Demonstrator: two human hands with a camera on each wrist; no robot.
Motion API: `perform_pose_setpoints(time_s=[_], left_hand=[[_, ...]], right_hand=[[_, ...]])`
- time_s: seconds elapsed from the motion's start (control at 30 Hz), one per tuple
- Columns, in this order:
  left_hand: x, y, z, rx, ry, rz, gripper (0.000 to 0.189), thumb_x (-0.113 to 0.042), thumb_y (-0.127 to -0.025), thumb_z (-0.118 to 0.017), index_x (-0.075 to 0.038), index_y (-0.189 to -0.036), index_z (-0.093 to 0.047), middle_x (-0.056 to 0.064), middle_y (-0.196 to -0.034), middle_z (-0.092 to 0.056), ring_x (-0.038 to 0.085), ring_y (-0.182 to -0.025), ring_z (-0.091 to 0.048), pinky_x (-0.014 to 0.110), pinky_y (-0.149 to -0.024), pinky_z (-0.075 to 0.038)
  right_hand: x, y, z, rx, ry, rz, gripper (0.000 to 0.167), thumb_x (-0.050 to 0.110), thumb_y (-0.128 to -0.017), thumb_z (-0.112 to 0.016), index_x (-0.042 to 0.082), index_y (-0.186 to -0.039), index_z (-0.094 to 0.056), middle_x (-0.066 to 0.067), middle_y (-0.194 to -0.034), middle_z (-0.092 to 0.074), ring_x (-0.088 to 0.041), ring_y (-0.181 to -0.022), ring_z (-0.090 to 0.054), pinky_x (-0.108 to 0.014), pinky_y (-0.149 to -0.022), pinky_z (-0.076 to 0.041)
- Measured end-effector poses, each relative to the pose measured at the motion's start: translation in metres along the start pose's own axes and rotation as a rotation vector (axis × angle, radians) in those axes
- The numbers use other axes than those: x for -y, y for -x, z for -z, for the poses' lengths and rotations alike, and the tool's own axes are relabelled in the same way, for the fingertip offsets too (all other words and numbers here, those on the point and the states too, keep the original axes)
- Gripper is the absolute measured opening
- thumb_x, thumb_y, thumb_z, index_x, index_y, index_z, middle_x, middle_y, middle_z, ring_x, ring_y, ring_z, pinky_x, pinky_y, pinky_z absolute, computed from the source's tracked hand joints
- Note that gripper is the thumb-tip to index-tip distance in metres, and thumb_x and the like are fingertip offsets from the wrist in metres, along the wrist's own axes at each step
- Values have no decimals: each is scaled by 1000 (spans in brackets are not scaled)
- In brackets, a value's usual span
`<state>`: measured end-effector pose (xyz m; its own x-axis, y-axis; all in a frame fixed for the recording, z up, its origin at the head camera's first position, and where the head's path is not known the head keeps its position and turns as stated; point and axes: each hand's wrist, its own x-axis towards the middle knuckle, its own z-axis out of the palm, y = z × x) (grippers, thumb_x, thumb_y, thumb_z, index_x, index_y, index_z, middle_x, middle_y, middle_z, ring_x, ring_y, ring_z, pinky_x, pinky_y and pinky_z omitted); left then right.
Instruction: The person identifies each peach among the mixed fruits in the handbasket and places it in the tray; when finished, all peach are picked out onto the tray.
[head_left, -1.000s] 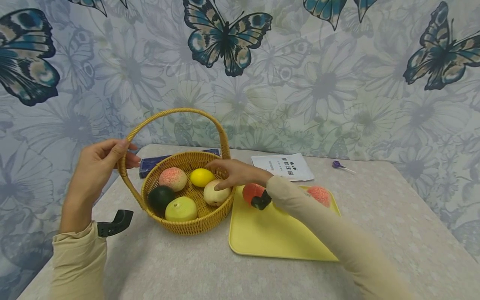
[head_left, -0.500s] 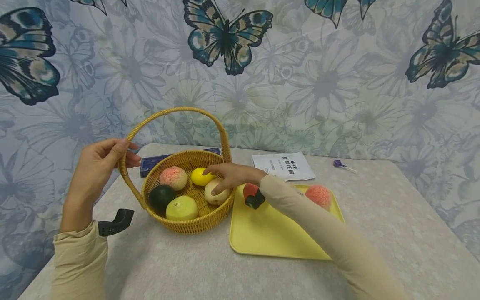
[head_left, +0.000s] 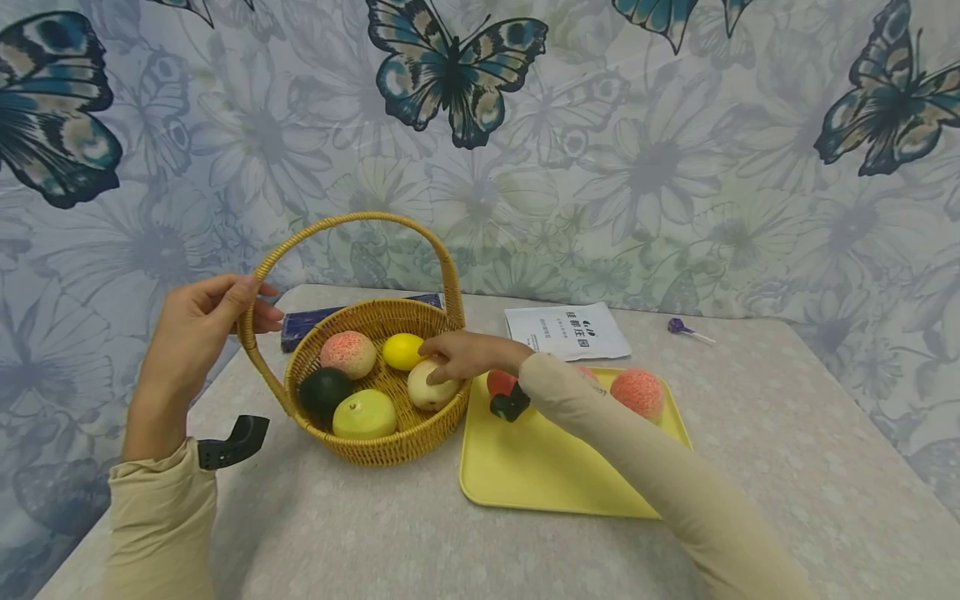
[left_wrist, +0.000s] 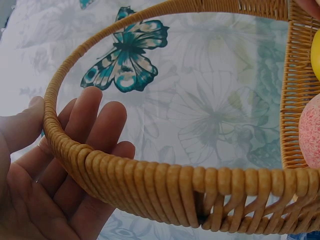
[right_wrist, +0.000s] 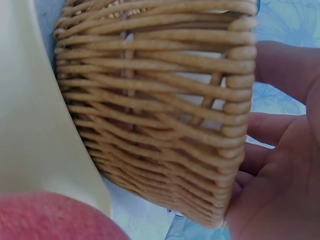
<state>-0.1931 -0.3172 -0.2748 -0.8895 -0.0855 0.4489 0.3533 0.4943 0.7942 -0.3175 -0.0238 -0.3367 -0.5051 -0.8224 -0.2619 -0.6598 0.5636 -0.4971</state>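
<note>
A woven basket (head_left: 375,450) stands on the table with its arched handle up. My left hand (head_left: 198,321) holds the left side of the handle (left_wrist: 75,150), with the thumb on one side and the fingers on the other. Inside lie a pink-speckled peach (head_left: 348,354), a lemon (head_left: 402,352), a dark green avocado-like fruit (head_left: 325,393) and a yellow-green round fruit (head_left: 364,414). Reaching over the right rim, my right hand (head_left: 468,354) has its thumb and fingers around a pale cream fruit (head_left: 429,390). That fruit is hidden in the right wrist view.
A yellow tray (head_left: 555,475) sits right of the basket, bearing a red fruit (head_left: 501,382) and a pink-red peach (head_left: 637,394), partly behind the right forearm. Behind are a dark blue box (head_left: 303,327), a white printed packet (head_left: 567,331) and a purple lollipop (head_left: 677,326).
My right hand's fingers reached out over the lemon half a second ago and have drawn back closer around the pale fruit. The left hand keeps its place on the handle.
</note>
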Motion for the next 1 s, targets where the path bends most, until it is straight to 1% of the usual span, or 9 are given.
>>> perform_pose_setpoints(time_s=[0.13, 0.3, 0.47, 0.7, 0.8, 1.0], left_hand=[[0, 0, 0, -4, -4, -4, 34, -30, -100, -49, 0, -104, -65, -2, -73, -71, 10, -69, -70, 17, -67, -55], [1, 0, 1, -8, -5, -7, 34, -30, -100, -50, 0, -104, -65, -3, -73, -70, 10, -69, -70, 18, -67, -55], [1, 0, 1, -7, 6, -10, 34, -29, -100, -50, 2, -104, -65, -3, -73, -70, 10, -69, -70, 18, -66, -55], [1, 0, 1, -7, -2, -10, 34, -30, -100, -50, 0, -104, -66, -3, -73, -70, 9, -69, -70, 18, -67, -55], [2, 0, 1, -7, -6, -7, 34, -30, -100, -50, 0, -104, -66, -4, -73, -71, 10, -69, -70, 18, -67, -55], [3, 0, 1, -7, -12, -6, 35, -30, -100, -50, 1, -105, -65, -4, -74, -70, 9, -69, -70, 17, -67, -55]], right_hand=[[2, 1, 0, -7, 16, -47, 67, 33, -94, -63, 5, -148, -34, -10, -151, -37, -23, -138, -37, -35, -111, -32], [7, 2, -3, 7, 67, -66, 79, 45, -88, -66, 8, -149, -32, -9, -151, -38, -23, -139, -36, -36, -112, -32], [9, 3, -7, -4, 99, -45, 81, 47, -86, -68, 6, -147, -35, -10, -147, -42, -22, -134, -42, -34, -109, -35], [7, 5, -11, -22, 100, 10, 83, 47, -81, -74, 6, -145, -39, -7, -139, -50, -17, -122, -51, -28, -99, -43], [7, 4, -12, -34, 110, 28, 80, 46, -80, -75, 7, -142, -43, -5, -135, -54, -15, -117, -54, -25, -94, -45], [6, 1, -14, -55, 148, 61, 64, 42, -80, -77, 10, -131, -55, -1, -120, -60, -12, -105, -55, -21, -86, -46]])
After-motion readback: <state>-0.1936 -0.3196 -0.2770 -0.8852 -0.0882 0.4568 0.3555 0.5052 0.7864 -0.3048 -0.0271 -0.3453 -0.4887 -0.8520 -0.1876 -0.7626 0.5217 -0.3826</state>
